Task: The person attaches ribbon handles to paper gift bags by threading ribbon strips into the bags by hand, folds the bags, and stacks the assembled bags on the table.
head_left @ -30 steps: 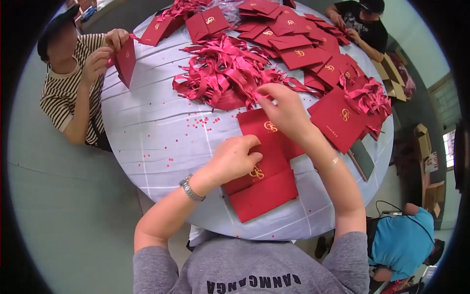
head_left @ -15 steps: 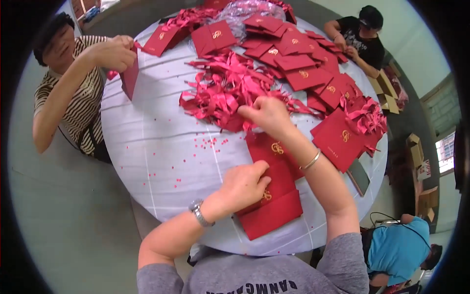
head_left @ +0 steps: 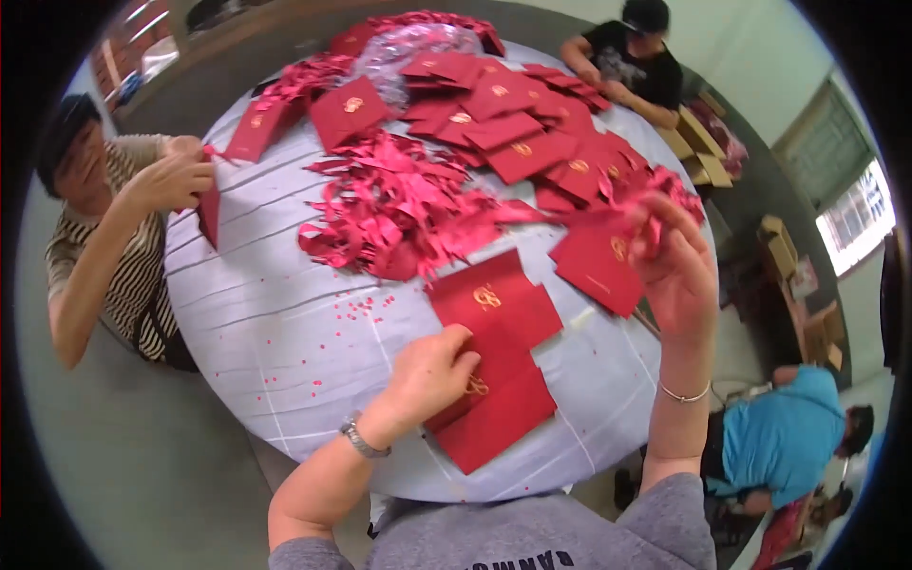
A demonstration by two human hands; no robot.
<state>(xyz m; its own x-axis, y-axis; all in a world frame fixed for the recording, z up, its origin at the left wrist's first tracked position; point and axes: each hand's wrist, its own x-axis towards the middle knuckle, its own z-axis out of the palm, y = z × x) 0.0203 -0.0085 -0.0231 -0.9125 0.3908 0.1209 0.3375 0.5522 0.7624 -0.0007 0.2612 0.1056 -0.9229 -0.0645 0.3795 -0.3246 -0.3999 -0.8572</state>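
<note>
right fingers [head_left: 678, 218] pinch pink ribbon [head_left: 655, 232]; left fingers [head_left: 456, 339] touch a flat red bag [head_left: 503, 369] — grip unclear — its inside hidden.

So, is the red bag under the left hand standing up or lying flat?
Lying flat: the red bag shows its broad side facing up on the table, beneath the left hand.

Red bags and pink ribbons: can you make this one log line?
left hand: on red bag | right hand: pinching pink ribbon | ribbon pile: on table, beyond red bag
</note>
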